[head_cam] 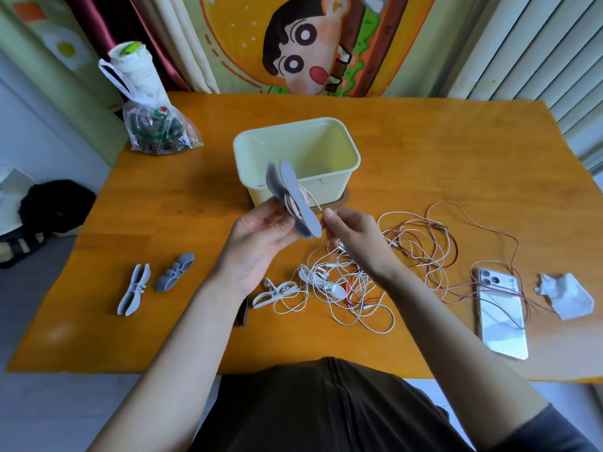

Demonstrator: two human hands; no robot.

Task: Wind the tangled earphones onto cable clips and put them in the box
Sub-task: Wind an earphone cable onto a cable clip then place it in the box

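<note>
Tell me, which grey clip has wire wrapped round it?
The clip the left hand holds up: pink wire winds round its middle. The pale clip and the darker clip lying on the table are bare.

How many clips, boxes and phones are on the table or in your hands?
Cable clips: 4 (held clip in the left hand, light grey clip, dark grey clip, white clip)
Box: 1
Phone: 1
Total: 6
Dark thing by the left forearm: too hidden to tell.
</note>
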